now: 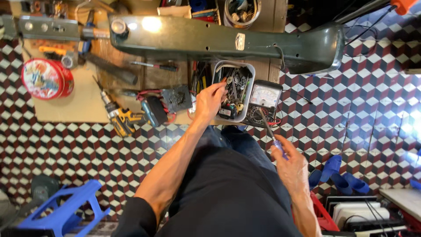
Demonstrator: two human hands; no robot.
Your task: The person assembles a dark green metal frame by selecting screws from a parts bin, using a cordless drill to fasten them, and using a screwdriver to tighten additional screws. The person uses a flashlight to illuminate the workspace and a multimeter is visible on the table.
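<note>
Two hands busy: left hand (209,100) grip dips fingers into grey tray (250,72) of parts, closure unclear; right hand (293,166) grip clamped on screwdriver (268,127). Multimeter (263,102) just right of tray, drill (123,118) left, green housing (219,40) beyond.

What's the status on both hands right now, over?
Left hand reaching into grey parts tray. Right hand holding screwdriver. Multimeter beside tray, nothing blocking.

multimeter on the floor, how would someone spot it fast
Find the long dark green metal housing across the top. Just below its right half sits a white parts tray; the multimeter lies against the tray's right side, black with a pale needle dial.
</note>
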